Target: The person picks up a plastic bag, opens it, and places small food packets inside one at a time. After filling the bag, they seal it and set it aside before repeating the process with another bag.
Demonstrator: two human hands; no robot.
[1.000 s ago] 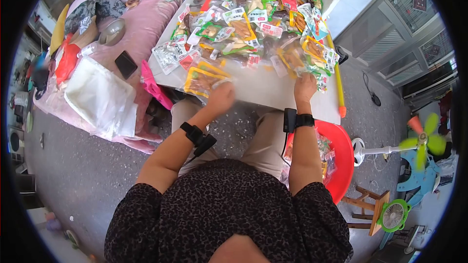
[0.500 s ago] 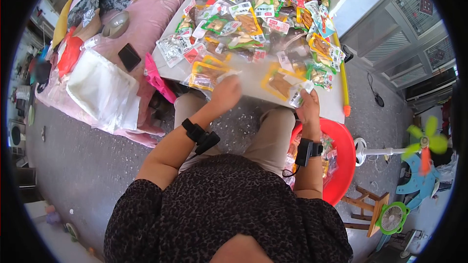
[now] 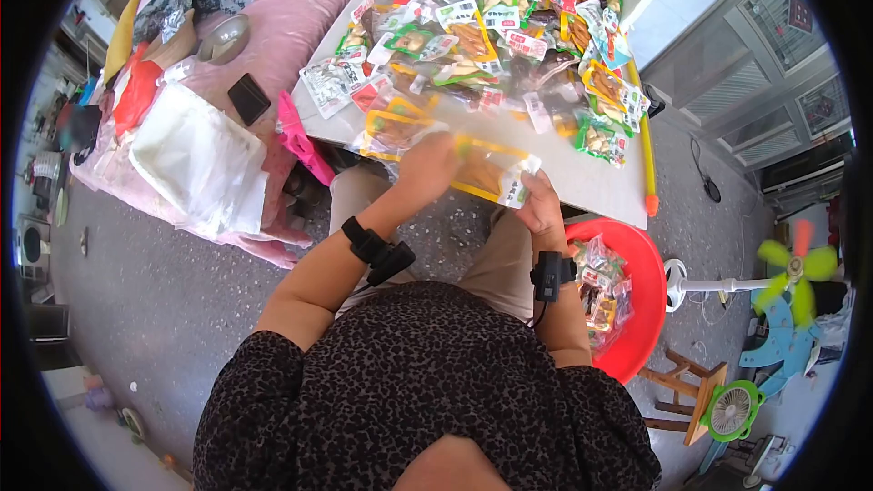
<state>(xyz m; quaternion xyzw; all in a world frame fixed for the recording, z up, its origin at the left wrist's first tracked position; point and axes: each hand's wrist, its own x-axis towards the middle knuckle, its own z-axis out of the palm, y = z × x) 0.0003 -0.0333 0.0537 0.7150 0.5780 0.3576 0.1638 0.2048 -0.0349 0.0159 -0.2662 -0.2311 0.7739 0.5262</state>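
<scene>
My right hand (image 3: 543, 204) pinches the right end of a clear-fronted snack packet (image 3: 488, 175) with yellow edges and brown food inside. The packet is held over the table's near edge. My left hand (image 3: 427, 164) is closed and meets the packet's left end; motion blur hides what its fingertips grip. Just left of that hand, another yellow-edged packet (image 3: 387, 134) lies at the table edge. Behind both hands, a heap of mixed snack packets (image 3: 473, 36) covers the far part of the white table (image 3: 600, 191).
A red tub (image 3: 647, 309) with packets inside stands at my right, below the table. Farther right are a wooden stool (image 3: 696, 391), a green fan (image 3: 732, 407) and a stand fan (image 3: 796, 266). On the left, a pink-covered bed holds a white foam box (image 3: 195, 164) and a phone (image 3: 248, 98).
My right hand has moved left with the packet, bringing its left end to my left hand. My left hand has shifted only slightly. More of the red tub's contents shows.
</scene>
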